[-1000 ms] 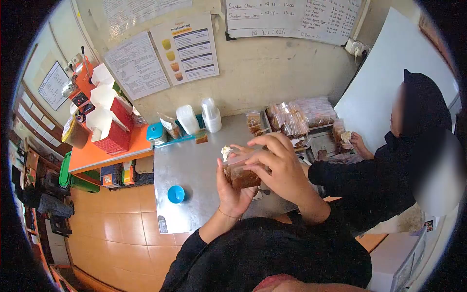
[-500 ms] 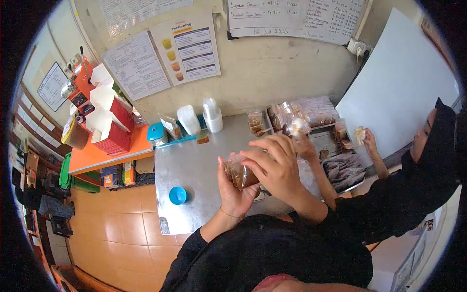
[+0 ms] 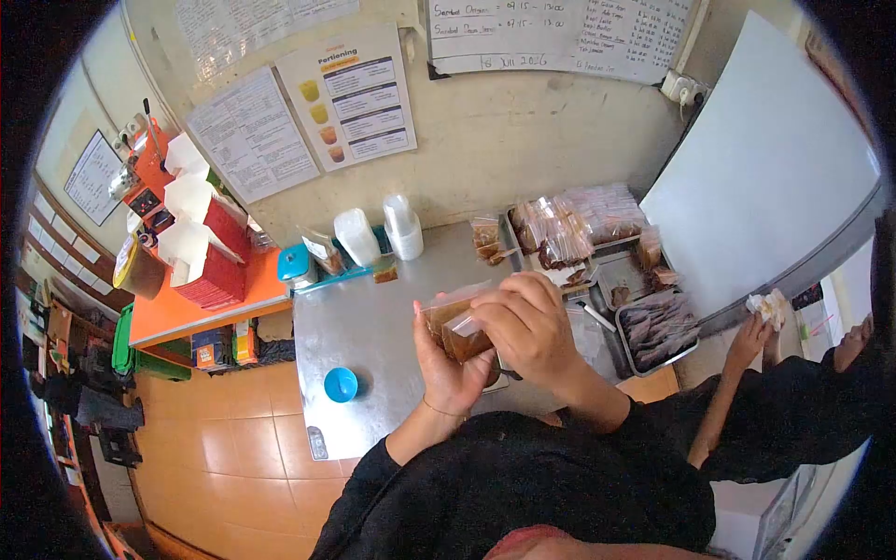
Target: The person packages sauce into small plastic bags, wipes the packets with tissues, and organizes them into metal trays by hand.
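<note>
My left hand (image 3: pixel 446 373) holds small clear plastic bags of brown sauce (image 3: pixel 459 343) above the steel table; one bag seems to lie over another. The sauce sits low in the bags, with flat clear plastic above it. My right hand (image 3: pixel 530 327) is closed, its fingertips pinching the bag's right upper edge. Its fingers cover part of that edge. Beyond my hands, similar filled bags (image 3: pixel 565 241) stand packed in a metal tray. One more sauce bag (image 3: pixel 486 239) lies left of that tray.
A blue cup (image 3: pixel 342 384) stands on the steel table (image 3: pixel 373 327). Stacked plastic cups (image 3: pixel 402 227) and a blue-lidded container (image 3: pixel 297 265) line the back left. Another tray (image 3: pixel 659 329) holds dark packets. At right, a co-worker's hand (image 3: pixel 747 342) grips a crumpled whitish cloth or paper.
The co-worker's hands have moved right, away from the trays, with the crumpled whitish item. My hands stay on the sauce bags, whose clear upper edge now shows more. The view shifted slightly.
</note>
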`<state>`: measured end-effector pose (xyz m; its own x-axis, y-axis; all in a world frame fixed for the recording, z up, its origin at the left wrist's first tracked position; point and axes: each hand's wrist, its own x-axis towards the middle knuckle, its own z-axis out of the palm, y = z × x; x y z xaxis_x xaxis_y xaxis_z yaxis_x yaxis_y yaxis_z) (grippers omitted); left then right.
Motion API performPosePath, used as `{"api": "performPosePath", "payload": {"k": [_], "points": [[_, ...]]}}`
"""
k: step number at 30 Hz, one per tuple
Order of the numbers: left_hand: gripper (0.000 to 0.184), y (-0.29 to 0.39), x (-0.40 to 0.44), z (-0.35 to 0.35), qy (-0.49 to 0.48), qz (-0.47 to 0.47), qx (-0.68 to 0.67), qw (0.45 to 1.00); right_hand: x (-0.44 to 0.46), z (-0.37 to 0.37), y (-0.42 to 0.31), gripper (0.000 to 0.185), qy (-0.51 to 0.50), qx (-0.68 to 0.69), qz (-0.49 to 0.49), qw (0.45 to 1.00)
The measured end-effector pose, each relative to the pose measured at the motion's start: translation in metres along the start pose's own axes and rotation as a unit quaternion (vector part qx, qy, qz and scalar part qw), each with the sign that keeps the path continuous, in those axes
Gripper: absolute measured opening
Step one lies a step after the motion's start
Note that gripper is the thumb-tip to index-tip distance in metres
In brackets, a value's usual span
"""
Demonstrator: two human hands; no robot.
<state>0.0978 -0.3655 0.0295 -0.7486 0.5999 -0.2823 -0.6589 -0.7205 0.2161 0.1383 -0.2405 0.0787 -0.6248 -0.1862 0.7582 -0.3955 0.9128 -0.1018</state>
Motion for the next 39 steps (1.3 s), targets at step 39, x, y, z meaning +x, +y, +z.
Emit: {"api": "performPosePath", "payload": {"k": [39], "points": [[0.046,-0.006,0.009,-0.006,-0.052,0.005,0.039,0.998,0.015,-0.015,-0.005,0.016,-0.007,0.071,0.112,0.991]]}}
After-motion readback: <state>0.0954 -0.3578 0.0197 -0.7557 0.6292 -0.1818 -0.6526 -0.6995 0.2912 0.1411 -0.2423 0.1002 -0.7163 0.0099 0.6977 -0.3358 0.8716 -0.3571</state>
